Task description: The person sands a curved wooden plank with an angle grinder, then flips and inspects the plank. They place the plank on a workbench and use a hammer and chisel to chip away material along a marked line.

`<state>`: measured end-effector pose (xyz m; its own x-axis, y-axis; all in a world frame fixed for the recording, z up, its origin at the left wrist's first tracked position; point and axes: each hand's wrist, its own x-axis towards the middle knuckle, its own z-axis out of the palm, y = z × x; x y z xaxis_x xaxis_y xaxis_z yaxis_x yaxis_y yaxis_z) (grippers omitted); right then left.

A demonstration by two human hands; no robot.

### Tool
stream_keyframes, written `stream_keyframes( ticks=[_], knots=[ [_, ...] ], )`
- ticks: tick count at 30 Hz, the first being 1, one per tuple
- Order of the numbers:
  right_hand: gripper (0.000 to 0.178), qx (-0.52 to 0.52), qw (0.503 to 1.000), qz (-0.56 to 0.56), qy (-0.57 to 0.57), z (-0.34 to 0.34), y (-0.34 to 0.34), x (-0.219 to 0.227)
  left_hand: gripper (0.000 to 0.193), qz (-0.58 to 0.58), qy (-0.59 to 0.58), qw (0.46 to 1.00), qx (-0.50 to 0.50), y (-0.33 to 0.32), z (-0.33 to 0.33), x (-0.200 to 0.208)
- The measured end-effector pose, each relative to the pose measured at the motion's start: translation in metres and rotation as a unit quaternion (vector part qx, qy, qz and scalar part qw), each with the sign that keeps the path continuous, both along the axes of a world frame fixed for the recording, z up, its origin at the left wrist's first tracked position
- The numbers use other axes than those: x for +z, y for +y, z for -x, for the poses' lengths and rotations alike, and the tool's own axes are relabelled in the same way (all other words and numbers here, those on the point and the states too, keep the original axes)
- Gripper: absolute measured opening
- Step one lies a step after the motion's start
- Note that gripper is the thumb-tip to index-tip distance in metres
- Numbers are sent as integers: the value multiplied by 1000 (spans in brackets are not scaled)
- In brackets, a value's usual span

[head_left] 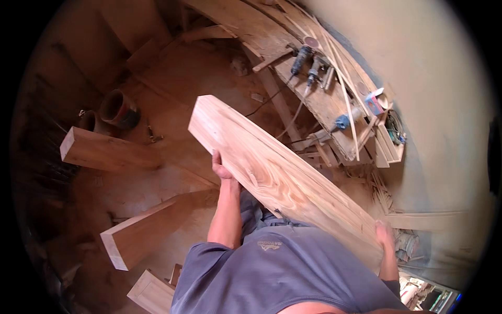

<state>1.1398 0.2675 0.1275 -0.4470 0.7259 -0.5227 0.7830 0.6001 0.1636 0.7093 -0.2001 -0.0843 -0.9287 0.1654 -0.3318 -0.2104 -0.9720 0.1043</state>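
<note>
Hands carry a long pale wooden plank (pixel 277 178) that runs from the upper centre of the frame down to the lower right, its grain face turned upward. The left hand (pixel 221 166), at centre frame, grips the plank's left edge with its fingers curled under the board. The right hand (pixel 385 234), at lower right, clasps the near end of the plank (only its back shows, so the curl of its fingers is hidden). At upper right a long work surface (pixel 329 104) holds power tools (pixel 309 64) and thin wood strips. Two thick timber blocks (pixel 107 152) lie on the dusty floor at left, near two dark round pots (pixel 119 109).
</note>
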Motion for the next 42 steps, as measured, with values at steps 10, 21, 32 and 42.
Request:
stream_keyframes(
  ticks=[10, 21, 32, 42],
  knots=[
    [46, 215, 971, 34, 100, 297, -37, -9, 71, 83, -10, 981, 176, -162, 79, 11],
    [47, 278, 955, 47, 95, 521, -65, -48, 81, 111, 20, 978, 174, -208, 239, 6],
    [50, 107, 990, 92, 0, 679, -84, -68, 76, 100, 1, 993, 58, -191, 532, -40],
    [55, 5, 996, 91, -3, 841, -103, -58, 68, 113, 48, 992, -29, -154, 786, -10]
  ],
)
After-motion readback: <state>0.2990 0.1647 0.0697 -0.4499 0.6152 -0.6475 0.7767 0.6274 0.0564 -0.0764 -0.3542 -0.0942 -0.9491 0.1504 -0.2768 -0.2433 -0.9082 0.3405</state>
